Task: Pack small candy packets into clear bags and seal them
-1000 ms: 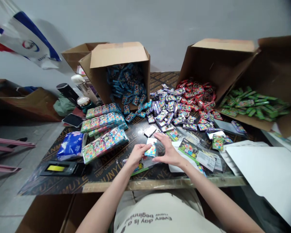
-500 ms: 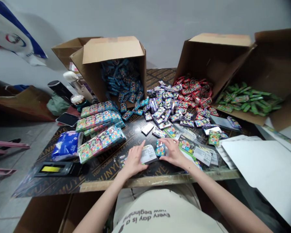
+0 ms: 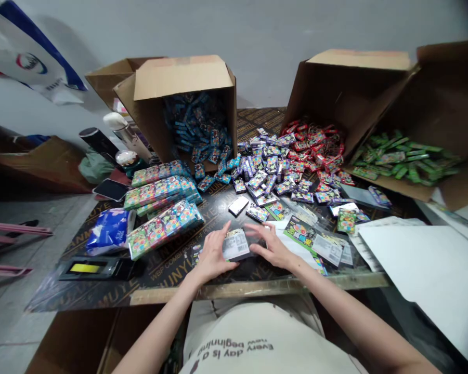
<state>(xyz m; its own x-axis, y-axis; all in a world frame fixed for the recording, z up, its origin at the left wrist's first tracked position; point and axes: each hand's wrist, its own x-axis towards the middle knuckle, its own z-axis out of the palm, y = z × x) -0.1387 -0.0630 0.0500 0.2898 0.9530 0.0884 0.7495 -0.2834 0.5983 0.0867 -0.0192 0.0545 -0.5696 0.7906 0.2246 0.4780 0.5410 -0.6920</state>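
Note:
My left hand [image 3: 213, 254] grips the left end of a small plastic packet [image 3: 236, 245] with a white barcode label, low over the dark board. My right hand [image 3: 271, 246] holds its right end between thumb and fingertips. A printed green card [image 3: 300, 234] lies just right of my right hand. Small purple packets [image 3: 261, 176] spread in a heap beyond my hands. Red packets [image 3: 312, 145] and green packets [image 3: 401, 161] spill from tipped cartons, and blue packets [image 3: 197, 130] fill another carton. Shrink-wrapped multipacks [image 3: 164, 228] lie left of my left hand.
The dark printed board [image 3: 167, 275] ends in a wooden front edge [image 3: 257, 288] close to my body. White sheets [image 3: 413, 259] lie at the right. A blue soft pack [image 3: 109, 232], black dispenser [image 3: 97, 268] and phone [image 3: 111, 189] lie at the left.
The small colourful box in my right hand no longer shows. My hands have come together on the labelled packet, and the view has shifted slightly.

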